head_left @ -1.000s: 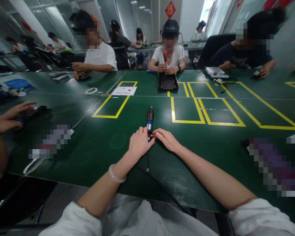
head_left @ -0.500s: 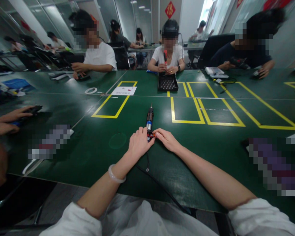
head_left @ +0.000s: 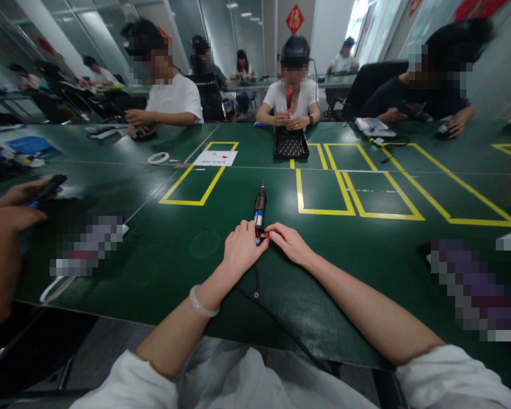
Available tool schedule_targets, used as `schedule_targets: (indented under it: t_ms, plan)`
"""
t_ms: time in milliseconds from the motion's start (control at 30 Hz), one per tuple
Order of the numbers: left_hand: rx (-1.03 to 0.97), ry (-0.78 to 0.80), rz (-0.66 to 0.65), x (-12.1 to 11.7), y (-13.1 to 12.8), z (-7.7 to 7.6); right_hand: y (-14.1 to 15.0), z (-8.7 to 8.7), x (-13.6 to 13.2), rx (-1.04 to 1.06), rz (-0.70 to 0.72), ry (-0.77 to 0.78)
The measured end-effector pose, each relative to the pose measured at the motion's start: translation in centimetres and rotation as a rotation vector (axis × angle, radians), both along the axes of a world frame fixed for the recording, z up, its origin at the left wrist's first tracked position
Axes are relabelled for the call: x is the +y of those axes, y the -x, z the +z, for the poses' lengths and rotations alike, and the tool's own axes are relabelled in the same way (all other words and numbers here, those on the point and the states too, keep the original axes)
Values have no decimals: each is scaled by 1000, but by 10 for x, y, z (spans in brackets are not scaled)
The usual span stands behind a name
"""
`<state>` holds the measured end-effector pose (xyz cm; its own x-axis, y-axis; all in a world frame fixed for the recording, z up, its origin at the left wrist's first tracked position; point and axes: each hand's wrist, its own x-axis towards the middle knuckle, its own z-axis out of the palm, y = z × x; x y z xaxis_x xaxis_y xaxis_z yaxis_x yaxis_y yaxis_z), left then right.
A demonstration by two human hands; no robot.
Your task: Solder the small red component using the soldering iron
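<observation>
An electric screwdriver [head_left: 259,207] lies on the green table, its thin bit pointing away from me. It has a dark front and a blue and silver band, and its inner parts seem exposed at the rear. My left hand [head_left: 241,244] is closed around that rear end, hiding much of it. From the right, my right hand [head_left: 292,241] pinches a small orange-red part [head_left: 263,234] at the tool's back. What exactly the part is, I cannot make out. A thin dark cord [head_left: 256,278] with a small ring runs out below my hands.
Yellow tape rectangles [head_left: 326,212] mark the green table [head_left: 153,295]. A black tray [head_left: 291,145] stands before a person opposite, who holds a red-handled tool [head_left: 289,99]. Blurred-out devices lie on both sides. A co-worker's hands [head_left: 29,199] hold a dark object at left. A black cable [head_left: 289,332] crosses the near edge.
My two hands and the screwdriver stay nearly still. At the left, the co-worker's hands have shifted, and the dark object in them is tilted up more.
</observation>
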<state>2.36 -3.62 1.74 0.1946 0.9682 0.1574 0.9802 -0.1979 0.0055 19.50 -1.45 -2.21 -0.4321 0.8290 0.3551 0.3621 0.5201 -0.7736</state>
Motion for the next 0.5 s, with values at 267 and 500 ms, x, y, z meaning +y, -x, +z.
schedule_targets:
  t_ms: [267,500]
  plan:
    - [-21,10,-7,0,1,1,1,-2,0,-30,-55,-29]
    - [-20,17,-15,-1,2,3,2,-5,1,-23,-50,-45]
